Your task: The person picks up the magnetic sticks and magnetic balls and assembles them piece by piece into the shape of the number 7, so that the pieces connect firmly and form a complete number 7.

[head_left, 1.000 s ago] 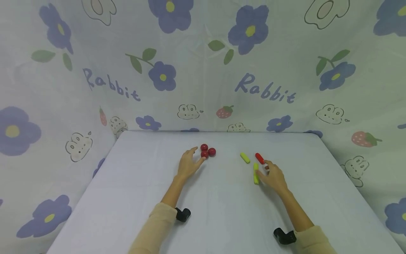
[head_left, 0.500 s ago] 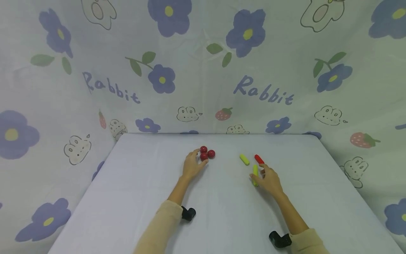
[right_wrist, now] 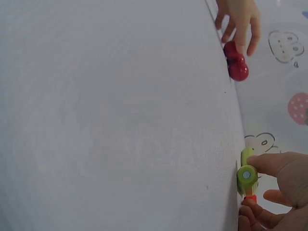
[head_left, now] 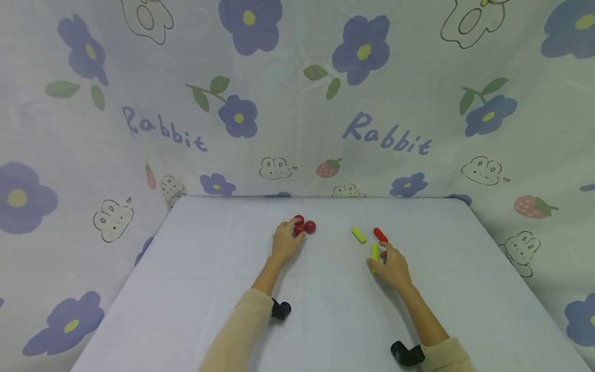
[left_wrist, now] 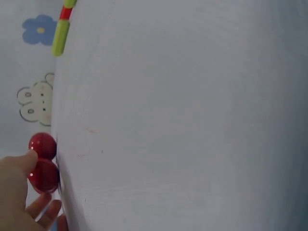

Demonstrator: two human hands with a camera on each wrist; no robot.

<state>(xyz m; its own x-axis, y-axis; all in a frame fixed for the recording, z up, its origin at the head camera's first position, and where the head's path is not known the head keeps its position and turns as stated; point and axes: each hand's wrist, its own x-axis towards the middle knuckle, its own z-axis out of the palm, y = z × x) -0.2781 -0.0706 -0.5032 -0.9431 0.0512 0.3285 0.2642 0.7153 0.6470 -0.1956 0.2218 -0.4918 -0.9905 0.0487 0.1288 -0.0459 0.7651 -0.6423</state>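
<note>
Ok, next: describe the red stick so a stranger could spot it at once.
Start at the white table and find the person's right hand. Just beyond it, toward the flowered backdrop, lies the red stick. Unlike the two yellow-green sticks nearby, it is red.

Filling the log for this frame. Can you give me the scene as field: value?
Left hand: thumb and fingers spread at the red balls; firm grip not clear
Right hand: thumb and fingers on either side of the near yellow-green stick
Ball count: three, clustered
Stick count: three (two yellow-green, one red)
Far yellow-green stick: left of the red stick, apart from it
Surface: white table
Backdrop: printed cloth with flowers, rabbits, strawberries
</note>
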